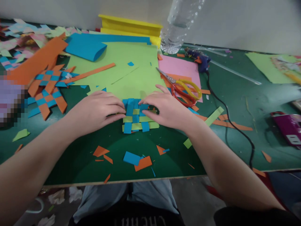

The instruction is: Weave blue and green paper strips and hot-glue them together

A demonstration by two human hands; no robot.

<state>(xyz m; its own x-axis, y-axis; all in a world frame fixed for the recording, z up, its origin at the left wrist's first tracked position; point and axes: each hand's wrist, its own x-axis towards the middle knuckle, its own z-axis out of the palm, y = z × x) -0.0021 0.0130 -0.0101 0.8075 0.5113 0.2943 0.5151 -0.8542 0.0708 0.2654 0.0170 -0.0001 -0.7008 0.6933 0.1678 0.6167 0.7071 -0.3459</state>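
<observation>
2 open hands pressed the weave (137,121): left hand (98,108) and right hand (164,108) gripped nothing, both at its top edge (even pressure would keep rows snug).

A craft room: coloured paper sheets (122,67), scissors (182,89), glue gun (198,58).

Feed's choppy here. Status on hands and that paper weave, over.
Left hand and right hand open, fingers pressing the weave. Weave, blue and green strips, flat on table. Scissors beside right hand, scraps around; nothing on the weave.
</observation>
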